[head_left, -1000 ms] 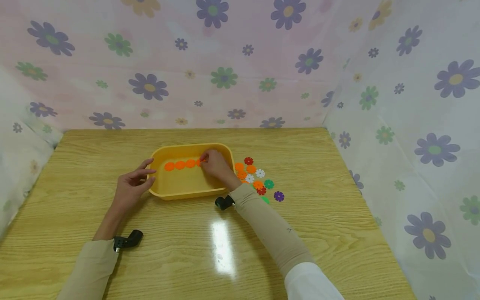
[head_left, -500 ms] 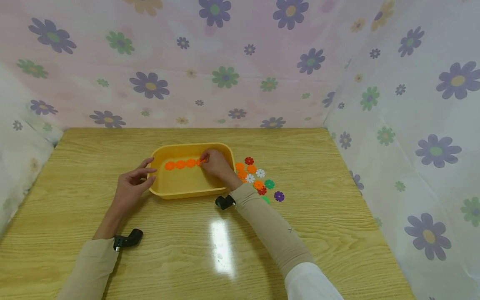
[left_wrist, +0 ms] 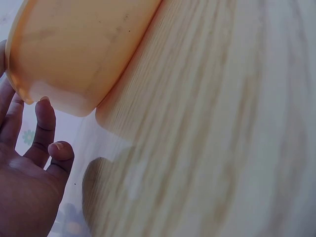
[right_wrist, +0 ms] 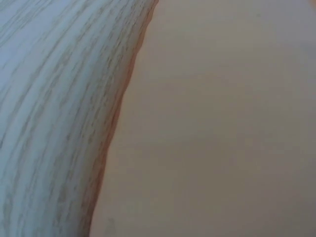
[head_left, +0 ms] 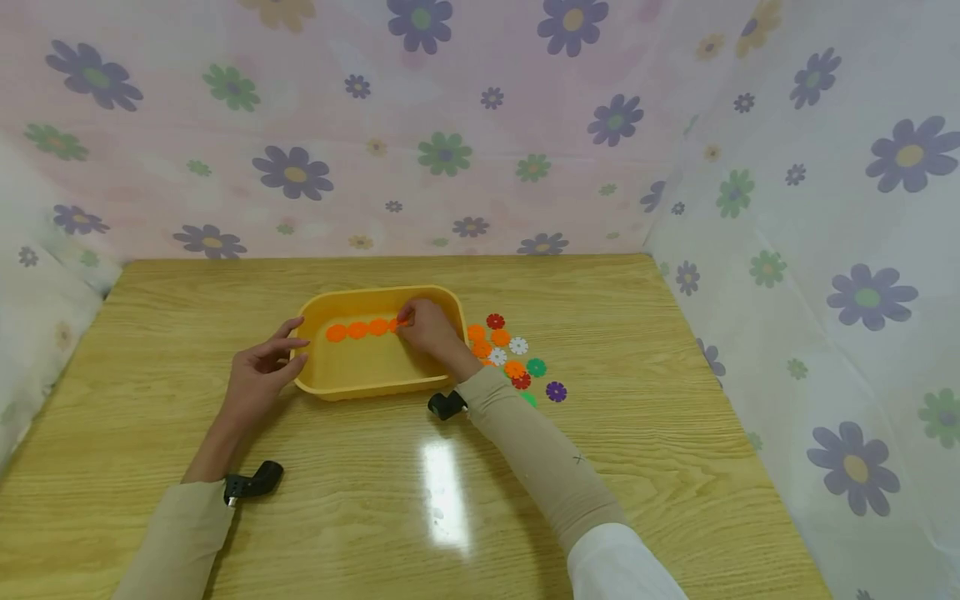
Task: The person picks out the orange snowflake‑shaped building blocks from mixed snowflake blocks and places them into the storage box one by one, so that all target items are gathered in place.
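Observation:
A yellow plastic tray (head_left: 367, 367) sits on the wooden table, with a row of orange snowflake discs (head_left: 357, 330) lying along its inside. My right hand (head_left: 435, 335) reaches over the near side into the tray and pinches the orange snowflake disc (head_left: 394, 326) at the right end of the row, partly covering it. At the tray's left end is my left hand (head_left: 258, 375), its fingers spread loosely and fingertips right at the rim. The left wrist view shows a fingertip close against the tray's wall (left_wrist: 74, 54). Only the tray's outer side (right_wrist: 207, 123) and table fill the right wrist view.
Right of the tray lies a loose scatter of snowflake discs: orange (head_left: 514, 369), red (head_left: 496, 321), white (head_left: 518, 345), green (head_left: 536, 367) and purple (head_left: 557, 392). Some are partly hidden by the right forearm. Flowered cloth (head_left: 442, 192) hangs behind the table and along both sides.

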A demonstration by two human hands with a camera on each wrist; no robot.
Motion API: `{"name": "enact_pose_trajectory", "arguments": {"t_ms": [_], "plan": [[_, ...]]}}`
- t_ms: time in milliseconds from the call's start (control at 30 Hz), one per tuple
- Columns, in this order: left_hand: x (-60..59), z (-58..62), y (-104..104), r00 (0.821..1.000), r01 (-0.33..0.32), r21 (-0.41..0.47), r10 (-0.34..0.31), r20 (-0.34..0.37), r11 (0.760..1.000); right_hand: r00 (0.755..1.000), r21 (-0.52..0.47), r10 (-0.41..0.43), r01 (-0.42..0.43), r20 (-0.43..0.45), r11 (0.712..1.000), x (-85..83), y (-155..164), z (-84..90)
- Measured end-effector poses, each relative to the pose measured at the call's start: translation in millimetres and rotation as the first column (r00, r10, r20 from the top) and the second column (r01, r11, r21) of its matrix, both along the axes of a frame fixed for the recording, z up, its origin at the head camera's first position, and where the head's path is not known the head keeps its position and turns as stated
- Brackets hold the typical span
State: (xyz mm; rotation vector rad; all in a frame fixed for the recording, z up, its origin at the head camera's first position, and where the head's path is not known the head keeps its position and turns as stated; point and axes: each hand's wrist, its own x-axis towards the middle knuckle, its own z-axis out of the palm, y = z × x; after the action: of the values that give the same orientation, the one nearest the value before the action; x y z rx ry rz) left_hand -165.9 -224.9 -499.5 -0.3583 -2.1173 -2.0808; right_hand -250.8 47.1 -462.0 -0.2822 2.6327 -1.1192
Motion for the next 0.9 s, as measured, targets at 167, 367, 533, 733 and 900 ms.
{"name": "enact_pose_trajectory", "arguments": {"t_ms": [167, 367, 533, 733, 900], "plan": [[0.9, -0.1, 0, 1.000, 0.003, 0.003, -0.003, 0.004, 1.000, 1.000, 0.026, -0.001, 0.001, -0.016, 1.000, 0.9, 0, -1.7], [2.0, 1.8, 2, 1.000, -0.002, 0.002, 0.002, 0.001, 1.000, 0.998, 0.066, -0.006, 0.011, -0.068, 0.998, 2.4, 0, 0.6], [2.6, 4.0, 1, 1.000, 0.006, 0.011, -0.006, 0.005, 1.000, 0.990, 0.051, -0.011, 0.018, -0.138, 0.999, 4.1, -1, 1.8], [1.9, 5.2, 3, 1.000, 0.011, 0.014, -0.011, 0.014, 1.000, 0.982, -0.240, 0.023, -0.068, -0.187, 0.968, 7.7, 3, 17.4], [3.4, 7.0, 3, 1.000, -0.001, -0.001, 0.001, 0.012, 1.000, 0.967, -0.430, 0.061, -0.165, -0.247, 0.888, 11.6, 10, 54.8]]}}
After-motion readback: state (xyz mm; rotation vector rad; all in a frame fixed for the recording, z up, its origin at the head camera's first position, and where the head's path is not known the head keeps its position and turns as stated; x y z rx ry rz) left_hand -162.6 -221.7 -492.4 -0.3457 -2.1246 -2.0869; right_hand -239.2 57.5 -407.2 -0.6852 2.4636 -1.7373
